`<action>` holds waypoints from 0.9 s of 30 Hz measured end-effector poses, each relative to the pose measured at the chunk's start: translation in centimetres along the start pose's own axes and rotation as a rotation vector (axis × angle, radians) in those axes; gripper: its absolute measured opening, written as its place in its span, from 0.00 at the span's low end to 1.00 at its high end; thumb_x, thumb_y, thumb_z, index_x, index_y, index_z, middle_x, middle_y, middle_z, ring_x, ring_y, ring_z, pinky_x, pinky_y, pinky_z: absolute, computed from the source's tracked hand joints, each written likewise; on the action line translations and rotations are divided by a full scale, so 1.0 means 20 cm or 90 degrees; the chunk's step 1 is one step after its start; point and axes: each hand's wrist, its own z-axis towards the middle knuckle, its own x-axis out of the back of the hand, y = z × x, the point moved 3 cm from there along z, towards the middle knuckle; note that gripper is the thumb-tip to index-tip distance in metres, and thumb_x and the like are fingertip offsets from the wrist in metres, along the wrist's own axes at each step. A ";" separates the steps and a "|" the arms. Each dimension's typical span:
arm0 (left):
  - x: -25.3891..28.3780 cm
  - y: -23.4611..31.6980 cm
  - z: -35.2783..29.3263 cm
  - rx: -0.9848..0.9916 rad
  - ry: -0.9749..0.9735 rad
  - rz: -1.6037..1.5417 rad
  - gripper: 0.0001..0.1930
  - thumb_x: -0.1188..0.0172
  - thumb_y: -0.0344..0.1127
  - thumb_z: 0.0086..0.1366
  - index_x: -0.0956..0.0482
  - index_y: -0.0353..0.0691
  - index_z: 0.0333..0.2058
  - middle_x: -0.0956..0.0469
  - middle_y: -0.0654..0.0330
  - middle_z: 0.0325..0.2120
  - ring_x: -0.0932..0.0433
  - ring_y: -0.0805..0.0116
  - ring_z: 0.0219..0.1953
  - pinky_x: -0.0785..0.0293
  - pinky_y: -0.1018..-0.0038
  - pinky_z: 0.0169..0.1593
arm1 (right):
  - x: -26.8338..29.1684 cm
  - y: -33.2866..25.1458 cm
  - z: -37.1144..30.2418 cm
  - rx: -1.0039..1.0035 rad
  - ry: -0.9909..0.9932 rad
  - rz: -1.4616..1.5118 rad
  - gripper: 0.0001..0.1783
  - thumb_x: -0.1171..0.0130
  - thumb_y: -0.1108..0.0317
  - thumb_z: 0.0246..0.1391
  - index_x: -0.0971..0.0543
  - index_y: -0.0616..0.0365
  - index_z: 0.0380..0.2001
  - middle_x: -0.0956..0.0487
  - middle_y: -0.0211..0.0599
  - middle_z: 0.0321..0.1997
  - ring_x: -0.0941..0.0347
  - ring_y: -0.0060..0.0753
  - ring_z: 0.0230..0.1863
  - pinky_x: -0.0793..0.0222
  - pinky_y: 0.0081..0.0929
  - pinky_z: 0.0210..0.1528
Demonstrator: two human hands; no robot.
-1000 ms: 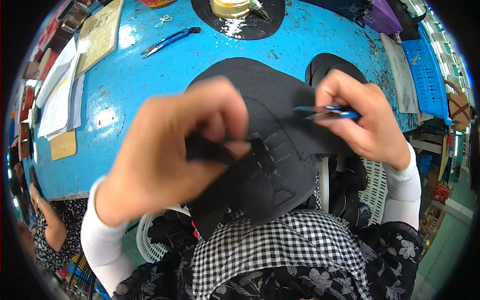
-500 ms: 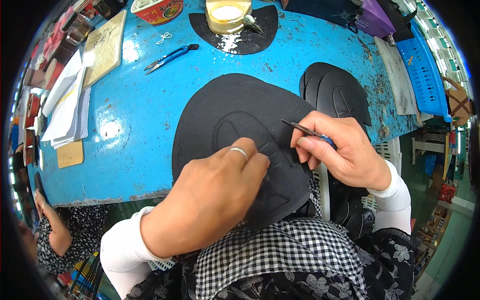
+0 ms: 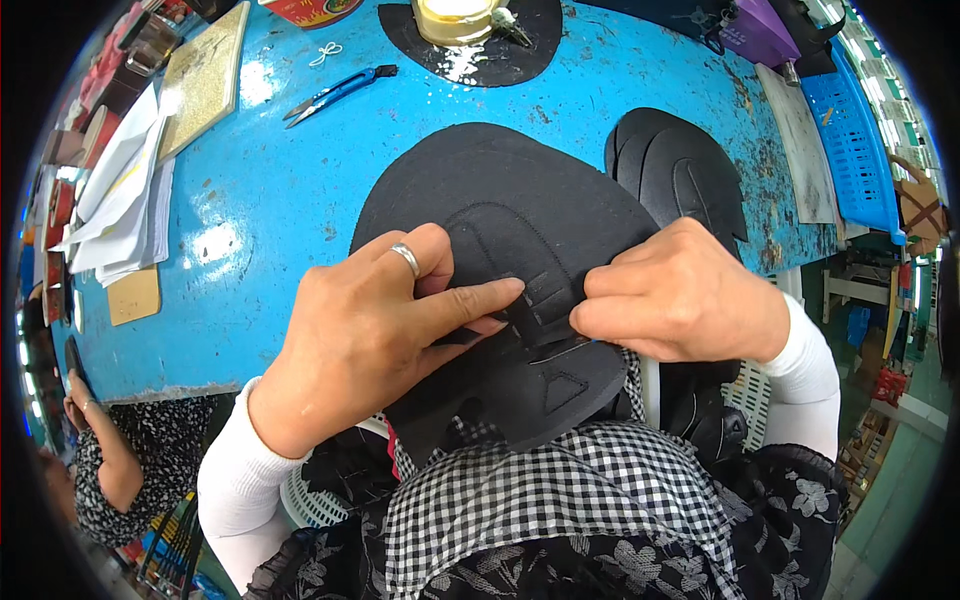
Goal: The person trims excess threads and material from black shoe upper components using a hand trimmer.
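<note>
Both hands point(image 3: 380, 320) point(image 3: 680, 300) hiding black piece's point(image 3: 500, 190) stitched middle.

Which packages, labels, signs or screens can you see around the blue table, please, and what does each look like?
Red tub: far edge of the blue table, round, red with a pale rim, mostly cut off.
Purple box: far right corner, boxy, purple.
Blue crate: right edge, long, slotted blue plastic.
Paper stack: left side, white sheets; nothing legible.
Tan card: left near edge, small, rectangular.
No screens or signs in view.

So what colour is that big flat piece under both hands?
Black: the large stitched piece is plain black, lying on a blue table. The head view shows it best.
</note>
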 end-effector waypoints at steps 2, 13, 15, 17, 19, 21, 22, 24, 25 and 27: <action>-0.01 0.00 0.00 -0.004 0.015 0.005 0.24 0.27 0.32 0.41 0.14 0.56 0.42 0.37 0.66 0.21 0.34 0.71 0.21 0.36 0.74 0.22 | 0.02 0.03 0.00 0.035 -0.094 0.047 0.09 0.37 0.69 0.45 0.28 0.52 0.29 0.31 0.32 0.19 0.27 0.36 0.22 0.38 0.31 0.19; 0.01 -0.07 -0.02 0.129 0.001 -0.216 0.15 0.34 0.20 0.48 0.28 0.40 0.33 0.32 0.62 0.23 0.34 0.66 0.21 0.36 0.74 0.26 | -0.01 0.02 0.08 -0.040 0.013 0.035 0.09 0.39 0.69 0.48 0.29 0.54 0.31 0.27 0.32 0.20 0.27 0.41 0.22 0.38 0.35 0.19; 0.00 -0.08 -0.01 0.081 0.002 -0.194 0.15 0.35 0.19 0.49 0.33 0.40 0.30 0.33 0.62 0.23 0.35 0.68 0.21 0.38 0.75 0.26 | -0.01 0.01 0.11 -0.093 0.077 -0.055 0.08 0.40 0.70 0.49 0.30 0.53 0.31 0.28 0.33 0.19 0.27 0.43 0.21 0.38 0.36 0.18; 0.01 -0.07 0.00 0.091 -0.003 -0.198 0.15 0.35 0.19 0.49 0.33 0.39 0.30 0.33 0.62 0.23 0.35 0.69 0.21 0.38 0.75 0.26 | -0.01 0.01 0.12 -0.100 0.071 -0.068 0.09 0.39 0.71 0.47 0.29 0.54 0.31 0.27 0.33 0.21 0.27 0.42 0.22 0.36 0.35 0.19; 0.01 -0.07 0.00 0.099 -0.007 -0.200 0.15 0.35 0.19 0.49 0.33 0.39 0.29 0.33 0.62 0.23 0.35 0.70 0.21 0.38 0.76 0.26 | 0.00 0.02 0.13 -0.111 0.058 -0.094 0.12 0.36 0.74 0.42 0.29 0.55 0.30 0.25 0.33 0.26 0.25 0.40 0.25 0.33 0.33 0.22; -0.01 -0.08 -0.01 0.109 -0.002 -0.235 0.16 0.35 0.18 0.48 0.32 0.39 0.30 0.32 0.66 0.23 0.37 0.74 0.21 0.39 0.77 0.26 | 0.03 0.03 0.10 -0.141 0.087 -0.018 0.13 0.36 0.75 0.42 0.28 0.56 0.31 0.24 0.34 0.26 0.24 0.39 0.26 0.31 0.32 0.24; -0.01 -0.08 -0.02 0.112 0.001 -0.234 0.16 0.35 0.18 0.48 0.32 0.39 0.30 0.32 0.66 0.23 0.37 0.74 0.21 0.39 0.77 0.26 | 0.05 0.04 0.10 -0.164 0.113 0.062 0.13 0.36 0.76 0.41 0.27 0.57 0.32 0.23 0.34 0.27 0.23 0.38 0.27 0.29 0.31 0.25; -0.01 -0.10 -0.04 0.171 0.017 -0.326 0.09 0.38 0.23 0.58 0.30 0.40 0.31 0.34 0.69 0.21 0.39 0.80 0.20 0.43 0.80 0.24 | 0.07 -0.04 0.11 -0.142 0.109 0.046 0.14 0.36 0.77 0.40 0.26 0.58 0.33 0.22 0.36 0.29 0.22 0.38 0.28 0.28 0.29 0.26; 0.01 -0.10 -0.04 0.167 0.016 -0.326 0.09 0.38 0.23 0.58 0.30 0.40 0.31 0.34 0.69 0.21 0.39 0.80 0.20 0.43 0.80 0.24 | 0.07 -0.10 0.11 -0.131 0.111 0.024 0.16 0.35 0.78 0.39 0.25 0.60 0.35 0.21 0.37 0.31 0.21 0.38 0.30 0.26 0.28 0.27; 0.02 -0.16 -0.07 0.375 0.023 -0.593 0.06 0.47 0.34 0.69 0.28 0.42 0.32 0.36 0.71 0.17 0.42 0.84 0.19 0.50 0.82 0.23 | 0.00 -0.21 0.14 -0.010 0.030 -0.115 0.18 0.38 0.69 0.46 0.23 0.68 0.41 0.20 0.52 0.43 0.23 0.31 0.25 0.29 0.24 0.20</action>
